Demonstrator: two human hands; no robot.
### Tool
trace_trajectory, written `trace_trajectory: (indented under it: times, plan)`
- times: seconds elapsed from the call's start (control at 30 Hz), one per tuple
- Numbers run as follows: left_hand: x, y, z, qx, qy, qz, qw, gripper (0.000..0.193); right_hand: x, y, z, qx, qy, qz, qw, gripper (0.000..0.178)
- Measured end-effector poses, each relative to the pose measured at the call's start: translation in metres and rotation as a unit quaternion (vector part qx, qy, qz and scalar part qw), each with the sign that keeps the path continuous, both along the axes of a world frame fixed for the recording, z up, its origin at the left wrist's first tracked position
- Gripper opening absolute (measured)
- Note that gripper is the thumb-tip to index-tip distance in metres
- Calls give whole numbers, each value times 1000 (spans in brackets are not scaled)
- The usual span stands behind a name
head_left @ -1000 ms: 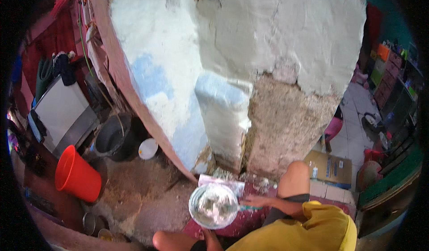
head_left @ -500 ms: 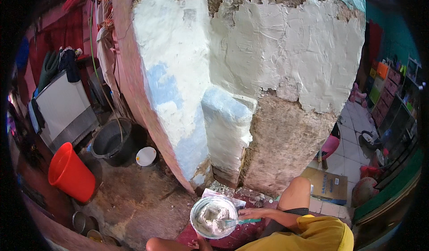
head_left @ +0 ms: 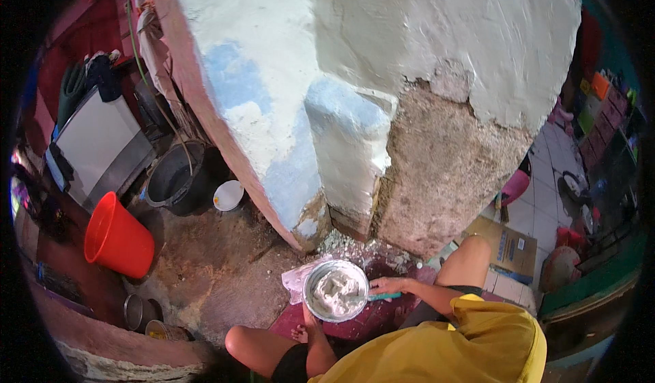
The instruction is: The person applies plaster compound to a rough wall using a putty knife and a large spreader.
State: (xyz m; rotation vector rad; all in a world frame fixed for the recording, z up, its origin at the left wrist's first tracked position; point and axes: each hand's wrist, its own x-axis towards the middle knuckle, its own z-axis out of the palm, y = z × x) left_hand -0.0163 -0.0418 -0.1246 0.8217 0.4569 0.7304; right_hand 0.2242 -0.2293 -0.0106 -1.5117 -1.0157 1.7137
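Note:
A round metal bowl (head_left: 307,306) of thick white plaster paste (head_left: 339,291) is low in the middle of the head view. My left hand (head_left: 311,315) is at its near left rim, supporting the bowl, with most of its fingers hidden beneath. From the right, my right hand (head_left: 391,285) is closed round the teal handle of a putty knife (head_left: 385,296). Its blade end reaches into the paste. Ahead stands a wall corner (head_left: 361,35) coated with white and bluish plaster, with a bare rough brown patch (head_left: 450,171) lower right.
At left, a red bucket (head_left: 123,240), a black tub (head_left: 181,178) and a white lid (head_left: 228,195) stand on the floor. Crumbled debris (head_left: 355,246) lies at the wall's foot beside a pinkish sheet (head_left: 293,281). Cardboard (head_left: 512,250) lies right, past my bent knee.
My view has tilted downward, so the wall sits higher in the picture. The bowl appears higher, and more of my left forearm shows. The putty knife stays in my right hand.

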Motion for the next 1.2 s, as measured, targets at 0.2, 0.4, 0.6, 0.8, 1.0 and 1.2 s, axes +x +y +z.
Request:
trace_trajectory:
  times: [0.2,0.4,0.6,0.8,1.0,1.2]
  plan:
    - [9,-1,8,-178,-62,5,982,57,8,9,-19,-15,-2,13,1000,37]
    - [5,-1,-28,-237,-79,71,966,52,28,22,-49,-18,-10,11,1000,30]
    - [-46,16,-96,-262,-6,242,934,48,17,41,-92,-3,-45,33,998,32]
    - [-55,47,-110,216,288,439,823,41,40,13,-138,74,-167,34,983,27]
    - [-11,13,8,171,491,481,706,30,37,-1,-103,19,-218,-37,975,32]
    - [-12,9,46,209,479,489,699,36,20,-5,-43,87,-374,8,923,51]
